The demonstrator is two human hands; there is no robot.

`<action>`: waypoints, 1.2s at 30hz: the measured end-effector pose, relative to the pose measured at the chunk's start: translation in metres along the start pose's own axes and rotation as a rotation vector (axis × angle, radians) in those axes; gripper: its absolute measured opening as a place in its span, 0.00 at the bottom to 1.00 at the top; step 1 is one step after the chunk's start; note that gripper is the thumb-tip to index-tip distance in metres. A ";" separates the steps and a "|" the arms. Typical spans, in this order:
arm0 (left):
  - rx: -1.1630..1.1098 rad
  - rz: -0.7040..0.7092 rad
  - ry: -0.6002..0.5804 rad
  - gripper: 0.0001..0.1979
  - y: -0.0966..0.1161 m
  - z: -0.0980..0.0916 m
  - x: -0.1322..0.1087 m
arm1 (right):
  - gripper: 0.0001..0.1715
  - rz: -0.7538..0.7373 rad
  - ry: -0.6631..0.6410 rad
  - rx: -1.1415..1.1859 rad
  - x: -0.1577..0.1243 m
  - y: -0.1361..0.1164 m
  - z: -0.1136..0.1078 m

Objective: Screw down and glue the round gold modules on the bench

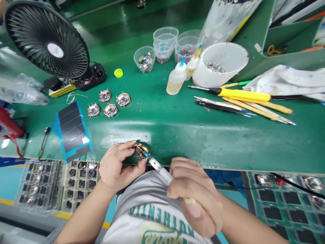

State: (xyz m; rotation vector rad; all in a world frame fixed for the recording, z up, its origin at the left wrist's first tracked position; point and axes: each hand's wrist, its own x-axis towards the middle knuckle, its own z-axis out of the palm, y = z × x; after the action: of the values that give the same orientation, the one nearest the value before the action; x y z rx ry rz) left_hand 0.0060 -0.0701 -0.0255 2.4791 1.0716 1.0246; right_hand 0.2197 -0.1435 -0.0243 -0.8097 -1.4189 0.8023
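Note:
Near the front edge of the green bench, my left hand [119, 166] holds a round gold-rimmed watch case [141, 149] between thumb and fingers, its open inside facing up. My right hand [195, 193] is wrapped round a clear syringe [160, 169]. The syringe's blue-based tip reaches the inside of the watch case; whether it touches cannot be made out. Several similar watch cases [110, 110] lie on the bench [162, 125] at the back left, beyond my left hand.
A black fan [45, 40] and a dark strip sheet [73, 130] are at left. Plastic cups [144, 60], a dropper bottle [176, 79] and a white tub [220, 64] stand behind. A yellow screwdriver [245, 95] lies right. Part trays [80, 183] sit below the bench edge.

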 end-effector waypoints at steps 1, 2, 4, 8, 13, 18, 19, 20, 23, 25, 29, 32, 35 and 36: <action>0.000 0.002 -0.001 0.20 0.000 0.000 0.000 | 0.20 0.001 -0.008 0.002 0.000 0.000 0.000; 0.000 0.003 -0.001 0.20 0.000 0.000 0.000 | 0.20 0.000 -0.023 0.003 0.001 0.000 -0.001; 0.002 0.000 -0.004 0.20 0.000 0.000 0.000 | 0.20 0.002 -0.046 0.001 0.003 0.000 -0.002; 0.008 -0.004 -0.008 0.19 0.000 0.000 0.000 | 0.20 0.005 -0.022 -0.004 0.004 -0.001 -0.002; 0.021 -0.002 -0.007 0.19 0.000 -0.001 0.002 | 0.20 0.011 0.010 -0.012 0.002 -0.003 0.002; 0.028 0.012 0.001 0.19 0.001 -0.001 0.003 | 0.21 0.019 0.025 -0.017 0.001 -0.004 0.002; 0.027 0.008 0.004 0.19 0.001 0.000 0.003 | 0.21 0.017 0.004 -0.016 0.001 -0.004 0.001; 0.026 0.006 0.011 0.20 0.001 0.000 0.003 | 0.21 0.012 -0.010 -0.012 0.002 -0.003 0.001; 0.038 0.013 0.020 0.19 0.002 0.000 0.004 | 0.20 -0.008 0.030 0.021 0.004 -0.002 0.002; 0.058 0.038 0.022 0.19 0.002 0.000 0.006 | 0.20 -0.014 0.078 0.031 0.005 0.000 0.004; 0.067 0.083 0.034 0.19 0.002 -0.001 0.009 | 0.20 -0.040 0.104 0.004 0.004 0.003 0.010; 0.063 0.070 0.032 0.20 0.002 -0.001 0.008 | 0.20 -0.047 0.115 0.004 0.004 0.004 0.013; 0.060 0.068 0.028 0.20 0.002 -0.001 0.007 | 0.20 -0.034 0.102 0.007 0.006 0.004 0.015; 0.059 0.069 0.025 0.20 0.002 0.000 0.007 | 0.20 -0.034 0.099 0.005 0.007 0.004 0.015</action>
State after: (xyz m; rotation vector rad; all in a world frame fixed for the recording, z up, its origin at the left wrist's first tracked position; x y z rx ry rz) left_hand 0.0099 -0.0663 -0.0209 2.5731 1.0446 1.0607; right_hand 0.2047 -0.1352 -0.0242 -0.8087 -1.3385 0.7301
